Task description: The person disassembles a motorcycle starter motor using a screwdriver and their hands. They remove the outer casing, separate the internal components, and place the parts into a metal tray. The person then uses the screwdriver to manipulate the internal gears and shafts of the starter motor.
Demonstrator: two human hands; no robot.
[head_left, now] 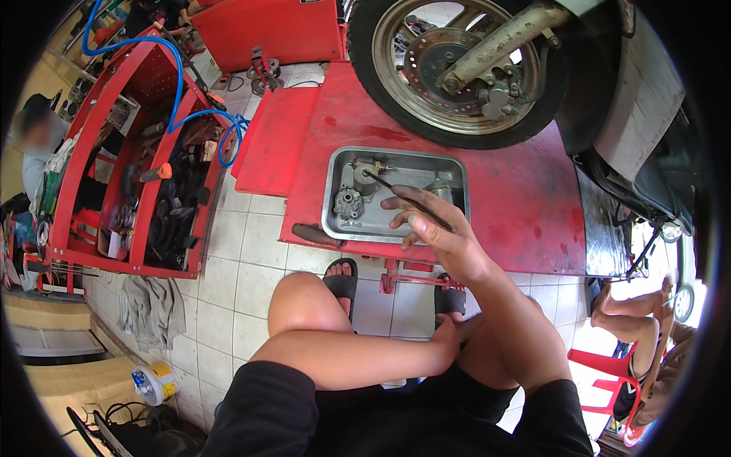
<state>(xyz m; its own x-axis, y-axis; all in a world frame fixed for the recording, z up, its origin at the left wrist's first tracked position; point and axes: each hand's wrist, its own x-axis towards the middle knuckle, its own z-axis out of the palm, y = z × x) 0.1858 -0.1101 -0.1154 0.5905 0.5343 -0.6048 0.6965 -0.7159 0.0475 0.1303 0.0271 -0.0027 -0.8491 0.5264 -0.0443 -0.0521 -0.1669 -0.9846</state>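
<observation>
My right hand [434,226] reaches over a metal tray [329,194] and grips a slim dark rod [411,200], pen-like, its exact kind unclear. The rod's far tip meets a round metal carburetor part [365,179] in the tray. Beside that lies a grey metal housing [348,202] with small fittings. Another metal piece [439,185] sits on the tray's right side, partly behind my fingers. My left forearm crosses my lap, and my left hand [447,340] rests against my right leg below the other arm. Its fingers are mostly hidden.
The tray stands on a red lift platform [525,206] under a motorcycle wheel [457,68]. A red tool cart [137,266] with a blue air hose [179,84] is at left. A dark handle-like piece [316,234] lies by the platform's edge. Another person sits on a red chair [609,369] at right.
</observation>
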